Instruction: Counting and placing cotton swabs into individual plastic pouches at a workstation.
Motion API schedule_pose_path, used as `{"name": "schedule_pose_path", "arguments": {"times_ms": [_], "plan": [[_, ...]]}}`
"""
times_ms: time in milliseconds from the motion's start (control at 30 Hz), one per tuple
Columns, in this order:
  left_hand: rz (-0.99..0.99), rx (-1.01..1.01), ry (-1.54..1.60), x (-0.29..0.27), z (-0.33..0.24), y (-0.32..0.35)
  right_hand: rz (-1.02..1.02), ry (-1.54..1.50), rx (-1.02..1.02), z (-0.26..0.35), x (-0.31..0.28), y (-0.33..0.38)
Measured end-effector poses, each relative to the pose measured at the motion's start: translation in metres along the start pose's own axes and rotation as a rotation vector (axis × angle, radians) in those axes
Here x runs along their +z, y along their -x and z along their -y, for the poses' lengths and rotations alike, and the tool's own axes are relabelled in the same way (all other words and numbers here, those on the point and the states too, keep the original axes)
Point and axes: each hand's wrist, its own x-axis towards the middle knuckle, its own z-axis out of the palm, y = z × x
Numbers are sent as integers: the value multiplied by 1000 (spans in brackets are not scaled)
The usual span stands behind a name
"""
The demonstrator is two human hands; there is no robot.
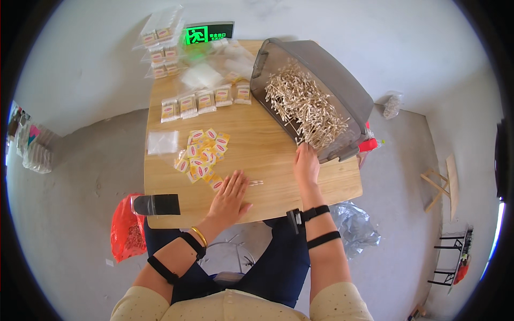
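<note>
My left hand lies flat on the table, fingers stretched out, beside and partly over a few cotton swabs. At the low near side of a grey plastic bin, my right hand has its fingers curled together at the edge of a big heap of cotton swabs. It appears to pinch some of them, though its fingertips are partly hidden. Just beyond my left hand spreads a loose pile of yellow and white printed cards.
Filled packs of swabs stand in a row, with clear plastic bags behind. More bagged packs are stacked at the far left corner. Small clear sleeves and a black pad lie along the left edge. A red bag hangs there.
</note>
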Motion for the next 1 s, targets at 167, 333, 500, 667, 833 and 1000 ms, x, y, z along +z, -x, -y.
{"name": "schedule_pose_path", "arguments": {"times_ms": [167, 333, 500, 667, 833, 1000], "plan": [[-9, 36, 70, -2, -5, 9, 141, -405, -147, 36, 10, 37], [1, 20, 54, -1, -10, 11, 116, -495, -281, 67, 9, 57], [30, -20, -92, -5, -12, -2, -2, -569, -193, 60, 4, 71], [13, -12, -56, -2, -10, -8, -54, -588, -84, 50, -5, 87], [-24, -12, 9, 5, -14, -3, -91, -800, -49, 65, 7, 95], [-29, 10, 42, 2, -13, -3, 2, -986, -91, 107, 27, 85]]}}
